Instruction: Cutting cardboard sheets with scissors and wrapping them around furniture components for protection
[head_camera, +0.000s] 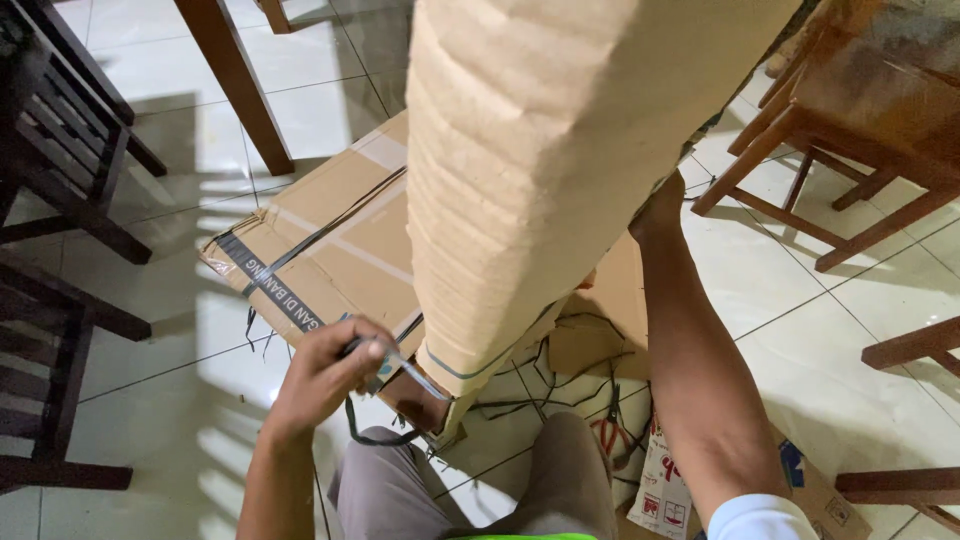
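Left hand (325, 372) is closed in a narrow pinch on a dark plastic strap (378, 437), drawing it along the near lower end of a tall stack of folded cardboard (540, 170). Right hand (660, 208) reaches behind the stack's right edge; the fingers are hidden, so whether it grips or merely braces cannot be told. The stack stands between the knees, its foot on the tiled floor (800, 300) beside a flattened carton (330, 240), with loose strap ends and red-handled pliers (610, 437) near it. Its long axis runs from the foot by the left hand up and away toward the upper right, top end leaning toward the camera. Judgement: the strapping goes best with the strap kept taut and square across the stack, the right hand steadying against tipping, and the layers flush so none slips.
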